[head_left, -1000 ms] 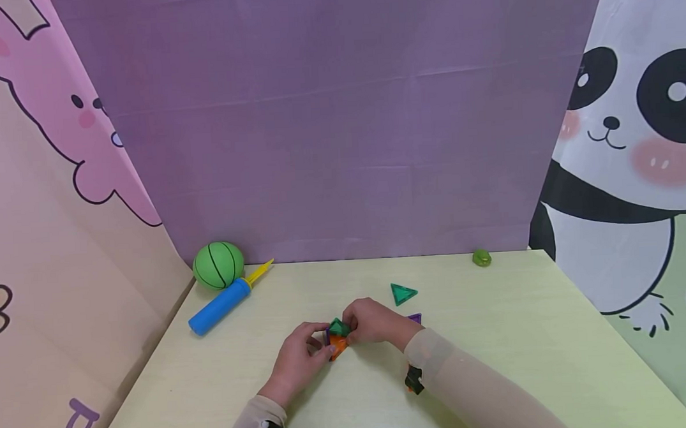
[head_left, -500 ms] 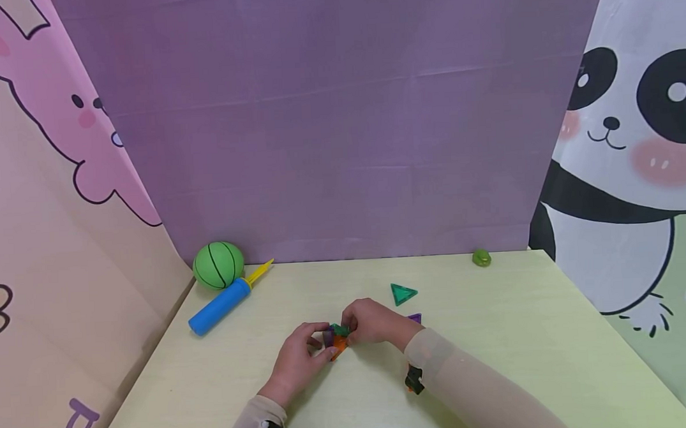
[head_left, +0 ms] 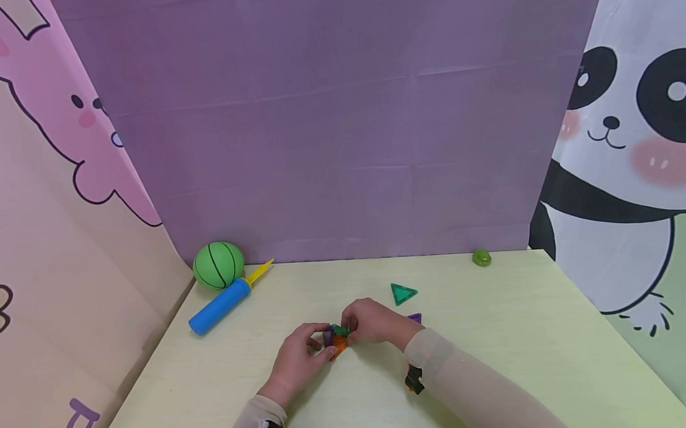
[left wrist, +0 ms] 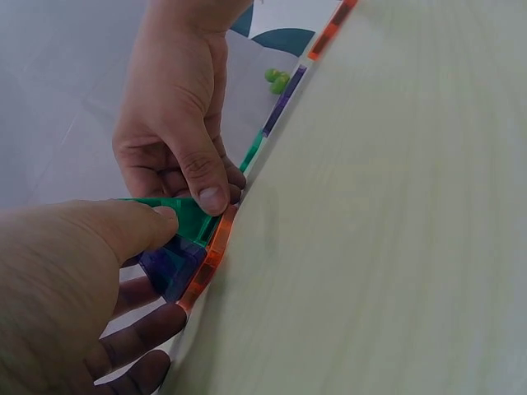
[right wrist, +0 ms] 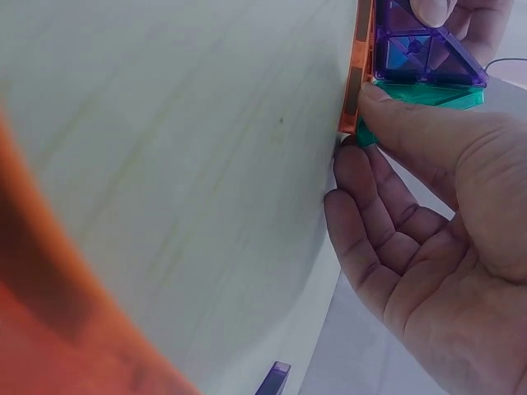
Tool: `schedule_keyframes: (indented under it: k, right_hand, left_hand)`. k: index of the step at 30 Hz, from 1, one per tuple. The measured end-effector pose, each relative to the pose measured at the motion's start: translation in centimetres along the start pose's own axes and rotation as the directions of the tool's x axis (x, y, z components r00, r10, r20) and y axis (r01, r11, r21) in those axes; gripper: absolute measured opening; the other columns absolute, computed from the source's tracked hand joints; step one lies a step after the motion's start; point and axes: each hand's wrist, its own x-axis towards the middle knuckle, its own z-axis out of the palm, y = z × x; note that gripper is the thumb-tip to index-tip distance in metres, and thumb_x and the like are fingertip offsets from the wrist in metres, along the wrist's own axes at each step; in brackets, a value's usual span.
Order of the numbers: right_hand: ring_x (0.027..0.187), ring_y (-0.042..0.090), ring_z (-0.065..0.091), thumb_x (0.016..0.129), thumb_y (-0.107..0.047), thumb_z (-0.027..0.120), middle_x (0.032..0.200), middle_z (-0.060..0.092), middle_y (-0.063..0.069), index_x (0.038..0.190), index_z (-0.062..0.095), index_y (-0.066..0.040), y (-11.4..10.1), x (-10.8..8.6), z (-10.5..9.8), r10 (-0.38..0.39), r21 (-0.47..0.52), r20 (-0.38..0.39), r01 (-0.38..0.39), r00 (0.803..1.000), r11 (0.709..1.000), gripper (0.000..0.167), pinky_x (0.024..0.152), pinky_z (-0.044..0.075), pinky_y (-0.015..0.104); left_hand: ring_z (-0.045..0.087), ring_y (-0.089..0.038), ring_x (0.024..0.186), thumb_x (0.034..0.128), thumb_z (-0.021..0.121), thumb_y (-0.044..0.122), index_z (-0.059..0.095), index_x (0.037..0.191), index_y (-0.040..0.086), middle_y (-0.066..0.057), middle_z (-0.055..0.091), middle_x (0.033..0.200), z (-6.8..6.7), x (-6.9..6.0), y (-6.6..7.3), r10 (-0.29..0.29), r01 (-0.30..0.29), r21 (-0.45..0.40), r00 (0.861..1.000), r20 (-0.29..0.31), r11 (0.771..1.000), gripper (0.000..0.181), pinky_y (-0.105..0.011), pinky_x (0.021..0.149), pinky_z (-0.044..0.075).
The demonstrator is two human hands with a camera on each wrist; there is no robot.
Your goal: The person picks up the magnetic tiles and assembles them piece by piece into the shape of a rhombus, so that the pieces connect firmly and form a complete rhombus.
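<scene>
In the middle of the table, both hands are at a small cluster of translucent magnetic tiles. An orange tile [left wrist: 212, 257] lies flat at its base, with a purple triangular tile [right wrist: 417, 53] and a green triangular tile [left wrist: 188, 216] standing on it, edges meeting. My left hand [head_left: 297, 356] holds the purple tile from the left, thumb and fingers on either side of the pieces. From the right, my right hand [head_left: 373, 321] pinches the green tile's corner beside the orange edge. Fingers hide part of the joins.
A loose green triangle [head_left: 403, 294] lies behind the right hand. A purple tile [head_left: 415, 317] and an orange tile [right wrist: 49, 313] are partly covered by the right arm. At the back are a green ball [head_left: 219, 265], a blue pump [head_left: 220, 307] and a small green object [head_left: 481, 258].
The green tile has tilted and sits lower than a second ago, and more of the purple tile shows beside it. Both hands have barely shifted.
</scene>
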Motion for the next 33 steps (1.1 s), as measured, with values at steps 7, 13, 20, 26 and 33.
schedule_keyframes:
  k: [7, 13, 20, 26, 33]
  right_hand:
    - [0.078, 0.012, 0.060, 0.085, -0.010, 0.088, 0.081, 0.065, -0.009, 0.089, 0.076, -0.021, -0.01, 0.02, -0.03, 0.005, 0.006, 0.004, -0.005, 1.000, 1.000, 0.017, 0.076, 0.055, 0.031]
    - [0.079, 0.012, 0.060, 0.084, -0.010, 0.088, 0.082, 0.065, -0.009, 0.090, 0.077, -0.021, -0.06, 0.12, -0.09, -0.003, -0.007, 0.006, 0.003, 1.000, 1.000, 0.018, 0.077, 0.055, 0.031]
    - [0.080, 0.012, 0.060, 0.084, -0.009, 0.088, 0.082, 0.065, -0.009, 0.089, 0.076, -0.021, -0.09, 0.19, -0.07, -0.007, -0.005, 0.005, 0.007, 1.000, 1.000, 0.018, 0.077, 0.055, 0.032]
    - [0.080, 0.012, 0.060, 0.084, -0.010, 0.089, 0.082, 0.065, -0.009, 0.092, 0.077, -0.020, -0.07, 0.16, -0.02, -0.001, 0.001, 0.008, 0.001, 1.000, 1.000, 0.018, 0.078, 0.056, 0.032]
    - [0.082, 0.012, 0.062, 0.085, -0.010, 0.088, 0.086, 0.067, -0.009, 0.095, 0.077, -0.019, -0.14, -0.15, -0.23, 0.025, 0.028, 0.013, -0.025, 1.000, 0.999, 0.018, 0.082, 0.057, 0.033]
  left_hand:
    - [0.067, -0.015, 0.094, 0.0927, 0.083, 0.025, 0.069, 0.133, 0.022, 0.005, 0.067, 0.122, -0.06, -0.05, 0.21, -0.021, 0.021, 0.003, 1.000, -0.001, 1.000, 0.043, -0.031, 0.081, 0.057]
    - [0.067, -0.013, 0.094, 0.0925, 0.083, 0.026, 0.068, 0.132, 0.023, 0.006, 0.067, 0.123, -0.11, -0.07, 0.18, -0.043, 0.043, 0.001, 0.999, -0.001, 0.999, 0.043, -0.031, 0.082, 0.056]
    - [0.065, -0.012, 0.094, 0.0923, 0.084, 0.027, 0.068, 0.132, 0.023, 0.006, 0.067, 0.123, -0.13, 0.00, 0.08, -0.052, 0.052, -0.009, 0.999, 0.003, 0.999, 0.043, -0.031, 0.082, 0.056]
    - [0.066, -0.012, 0.093, 0.0920, 0.084, 0.027, 0.068, 0.132, 0.023, 0.006, 0.066, 0.121, -0.08, -0.03, 0.06, -0.042, 0.042, -0.009, 0.999, -0.001, 0.999, 0.043, -0.031, 0.081, 0.056]
    - [0.067, -0.013, 0.093, 0.0912, 0.085, 0.025, 0.068, 0.131, 0.024, 0.006, 0.065, 0.122, -0.01, -0.07, -0.06, -0.034, 0.034, -0.020, 0.999, -0.009, 0.999, 0.043, -0.031, 0.082, 0.057]
